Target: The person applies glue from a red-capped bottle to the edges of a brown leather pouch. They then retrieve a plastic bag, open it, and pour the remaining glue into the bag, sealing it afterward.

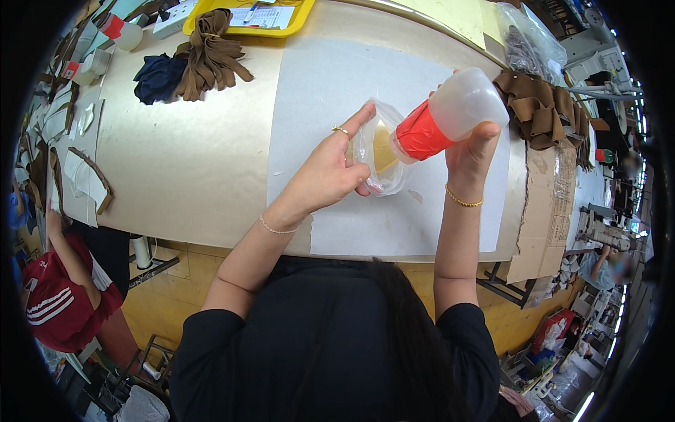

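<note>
Holding | right hand (470, 156): cloudy, red-wrapped bottle (453, 116), tilted | left hand (325, 170): clear, crinkled bag (388, 181)

You are holding a whitish, translucent, round-bodied plastic bottle (453, 112), its narrower end wrapped in wrinkled red tape (422, 133), right of centre in the upper half of the frame. It is tilted, with the broad base toward the upper right and the narrow end toward the lower left. That end meets the edge of your clear, crumpled thin plastic bag (363, 144) near mid-frame; you cannot tell whether they touch. The bag gapes open, showing a yellowish patch (384, 151) inside, its nature unclear.
</note>
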A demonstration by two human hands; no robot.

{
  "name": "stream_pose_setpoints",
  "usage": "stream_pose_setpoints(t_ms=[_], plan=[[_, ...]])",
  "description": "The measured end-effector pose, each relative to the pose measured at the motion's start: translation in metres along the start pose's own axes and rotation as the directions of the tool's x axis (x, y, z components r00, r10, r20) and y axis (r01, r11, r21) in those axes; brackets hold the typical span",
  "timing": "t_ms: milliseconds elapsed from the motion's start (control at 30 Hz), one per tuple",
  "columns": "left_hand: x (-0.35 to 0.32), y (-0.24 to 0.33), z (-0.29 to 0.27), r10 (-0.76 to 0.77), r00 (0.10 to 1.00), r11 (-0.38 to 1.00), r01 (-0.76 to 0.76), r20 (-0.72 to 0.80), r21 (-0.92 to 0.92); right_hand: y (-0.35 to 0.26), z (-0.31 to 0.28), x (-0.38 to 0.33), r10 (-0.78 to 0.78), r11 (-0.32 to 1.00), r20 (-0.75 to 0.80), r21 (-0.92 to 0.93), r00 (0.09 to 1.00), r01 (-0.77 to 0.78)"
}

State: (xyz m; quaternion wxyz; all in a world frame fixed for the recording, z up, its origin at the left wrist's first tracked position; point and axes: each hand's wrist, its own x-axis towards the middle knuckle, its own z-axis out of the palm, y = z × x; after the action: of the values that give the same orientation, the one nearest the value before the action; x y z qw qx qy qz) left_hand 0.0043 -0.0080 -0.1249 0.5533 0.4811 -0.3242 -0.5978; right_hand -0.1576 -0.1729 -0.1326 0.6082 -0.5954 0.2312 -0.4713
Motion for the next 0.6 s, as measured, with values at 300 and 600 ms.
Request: stream_pose_setpoints(t_ms=[300,600], plan=[[-0.0002,-0.0004,-0.0006,-0.003,1.0,1.0,0.003,-0.001,-0.002,-0.002,0.0031,0.0011,0.06,0.998,0.06,0.03,0.996,-0.062],[0.0005,-0.0014,-0.0001,0.008,1.0,1.0,-0.008,0.005,-0.01,-0.006,0.0092,0.0025,0.068,0.998,0.087,0.001,0.994,-0.069]])
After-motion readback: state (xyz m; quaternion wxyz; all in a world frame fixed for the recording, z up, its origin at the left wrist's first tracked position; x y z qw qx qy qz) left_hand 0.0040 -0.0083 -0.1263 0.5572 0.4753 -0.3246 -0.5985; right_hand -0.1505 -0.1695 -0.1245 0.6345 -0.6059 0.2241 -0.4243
